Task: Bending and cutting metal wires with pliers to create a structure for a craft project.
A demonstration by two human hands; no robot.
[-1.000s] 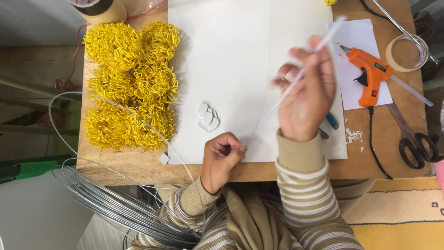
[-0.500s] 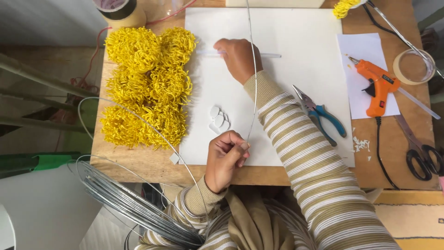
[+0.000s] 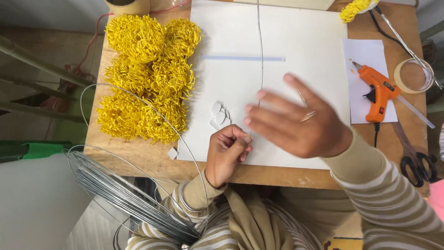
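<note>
Head view, looking down: nearest, the left hand [image 3: 227, 153] pinches the near end of a thin steel wire [image 3: 261, 55] between thumb and fingertips at the table edge. Just beyond, the right hand [image 3: 296, 121] hovers blurred, fingers spread flat, apparently holding nothing. From the pinch the wire runs straight away across the white sheet [image 3: 300, 37], long axis pointing to the far edge. A firm pinch would likely keep it straight. Left of the fingers lie yellow pompom flowers [image 3: 145, 76].
</note>
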